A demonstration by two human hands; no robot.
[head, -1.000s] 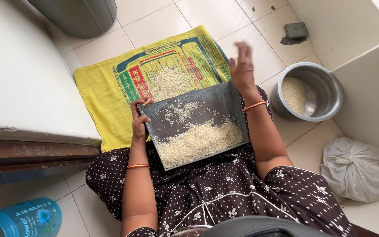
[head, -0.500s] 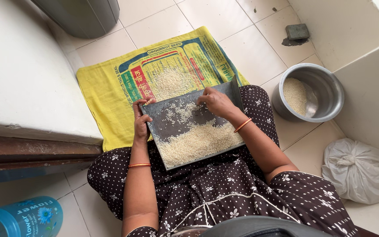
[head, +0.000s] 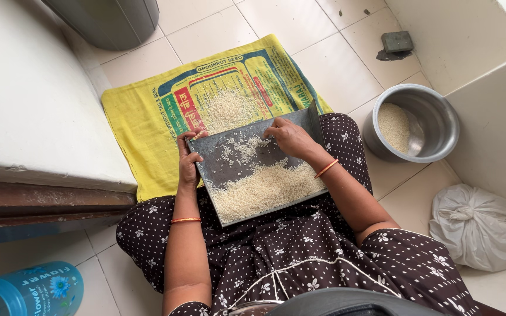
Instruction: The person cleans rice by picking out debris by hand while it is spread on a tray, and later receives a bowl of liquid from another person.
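The left hand is gripping the left edge of a flat grey metal tray, fingers curled over the rim and thumb on top. The tray is resting across the person's lap, tilted slightly toward the body. It looks stiff and thin, probably light in itself, so the bare side rims are likely the sound places to take hold; a one-sided grip could let it tip. The rice on it is lying loose, mostly heaped along the near edge just right of the left hand, with a thinner scatter toward the far edge. Loose grains like these would slide and spill readily, so they likely need gentle, level handling. The right hand is resting on the tray's far right part, fingers bent and fingertips touching the scattered grains, not clasping anything. Beyond the tray, a yellow sack is lying on the floor carrying another small pile. Further right, a steel pot is standing apart.
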